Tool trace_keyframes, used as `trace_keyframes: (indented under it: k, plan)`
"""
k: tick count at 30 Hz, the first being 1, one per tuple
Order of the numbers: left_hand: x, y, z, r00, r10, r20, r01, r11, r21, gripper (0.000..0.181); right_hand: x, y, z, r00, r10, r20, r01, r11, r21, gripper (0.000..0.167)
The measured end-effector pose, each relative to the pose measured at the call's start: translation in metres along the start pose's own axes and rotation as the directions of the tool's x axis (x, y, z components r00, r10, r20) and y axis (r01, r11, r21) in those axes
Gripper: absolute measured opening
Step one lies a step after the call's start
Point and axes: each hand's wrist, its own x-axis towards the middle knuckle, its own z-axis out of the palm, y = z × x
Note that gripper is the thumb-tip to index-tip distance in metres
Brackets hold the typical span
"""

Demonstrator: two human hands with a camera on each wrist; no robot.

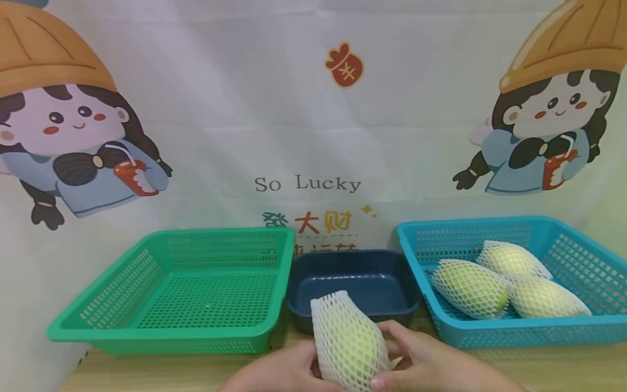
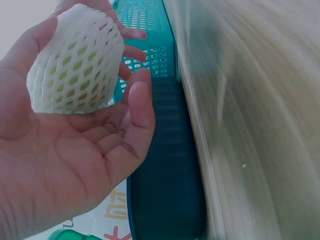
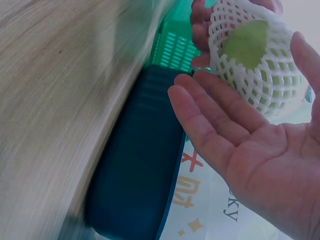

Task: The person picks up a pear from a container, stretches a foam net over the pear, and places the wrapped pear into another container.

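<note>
A green mango [image 1: 354,345] in a white foam net is held between both hands near the table's front edge, before the dark blue basin. My left hand [image 1: 289,369] supports it from the left and below, with curved fingers in the left wrist view. My right hand [image 1: 423,359] holds its right side, thumb on the near face and fingers behind. In the right wrist view, bare green skin [image 3: 247,45] shows through the net's open end. Three more netted mangoes [image 1: 470,288] lie in the blue basket [image 1: 534,325] at right.
At left stands a green basket [image 1: 171,333] with perforated sides. Between the baskets sits the dark blue basin [image 1: 352,256]. A printed cloth [image 1: 220,109] hangs behind them, and the wooden table [image 1: 548,370] runs along the front.
</note>
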Motion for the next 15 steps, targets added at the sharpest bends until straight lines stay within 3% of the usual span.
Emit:
trace_keyframes:
  k: [4, 11, 15]
  plan:
    - [0.0009, 0.0004, 0.0000, 1.000, -0.015, -0.010, 0.014, 1.000, -0.015, 0.044, 0.0001, 0.0024, 0.0016, 0.999, 0.024, -0.025, -0.024, 1.000, -0.005, 0.073]
    - [0.0046, -0.0009, 0.0004, 0.999, -0.023, -0.028, 0.022, 0.999, -0.044, 0.058, 0.0046, 0.0094, 0.0025, 0.996, -0.092, -0.016, 0.088, 0.984, -0.152, 0.078]
    - [0.0078, 0.0014, 0.0004, 0.998, -0.024, -0.055, 0.022, 0.999, -0.032, 0.057, 0.0062, 0.0092, 0.0037, 0.994, -0.108, -0.018, 0.105, 0.987, -0.119, 0.086]
